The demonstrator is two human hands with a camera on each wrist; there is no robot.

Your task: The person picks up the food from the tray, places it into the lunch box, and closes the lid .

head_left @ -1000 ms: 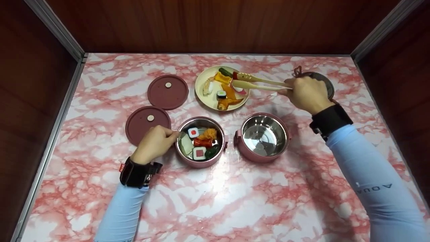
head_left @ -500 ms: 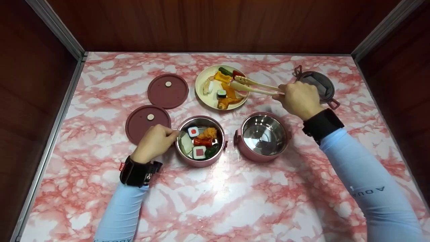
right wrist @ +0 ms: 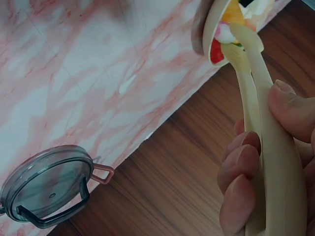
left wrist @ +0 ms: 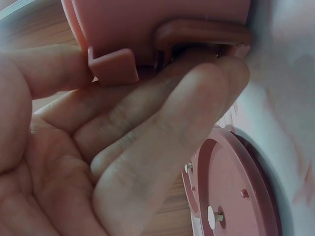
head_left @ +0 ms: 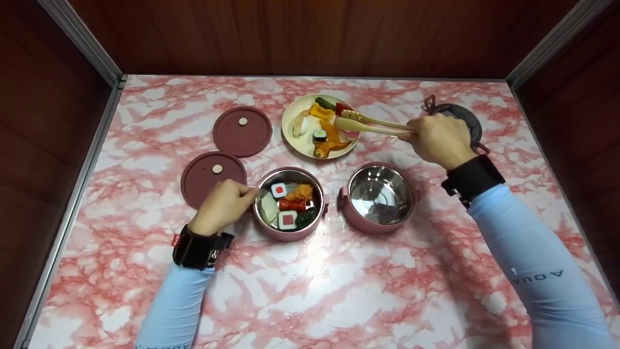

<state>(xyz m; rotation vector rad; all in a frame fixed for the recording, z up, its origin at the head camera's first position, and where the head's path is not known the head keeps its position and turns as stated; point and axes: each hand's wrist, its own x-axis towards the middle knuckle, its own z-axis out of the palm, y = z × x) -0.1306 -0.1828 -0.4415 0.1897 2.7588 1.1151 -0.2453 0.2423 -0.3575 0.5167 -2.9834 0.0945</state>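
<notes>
My left hand (head_left: 225, 206) grips the side of a pink lunch pot (head_left: 289, 236); the left wrist view shows thumb and fingers about its tab and brown clasp (left wrist: 206, 32). Sushi pieces, a fried piece and vegetables lie in that pot. My right hand (head_left: 438, 138) holds beige tongs (head_left: 375, 127), with their tips over the right part of a cream plate (head_left: 289, 138). Close to the tips are a pink-and-white slice (head_left: 352, 134) and a red piece (head_left: 343, 107). Whether the tongs pinch anything is hard to tell.
A second pink pot (head_left: 375, 223) with a steel inside stands right of the first. Two dark red lids (head_left: 242, 138) lie at the left. A grey see-through lid (right wrist: 54, 184) with clasps lies at the back right, partly behind my right hand. Wooden walls enclose the table.
My right hand and the tongs shifted a little left and forward over the plate's edge, then slightly back right. My left hand and the pots have stayed put.
</notes>
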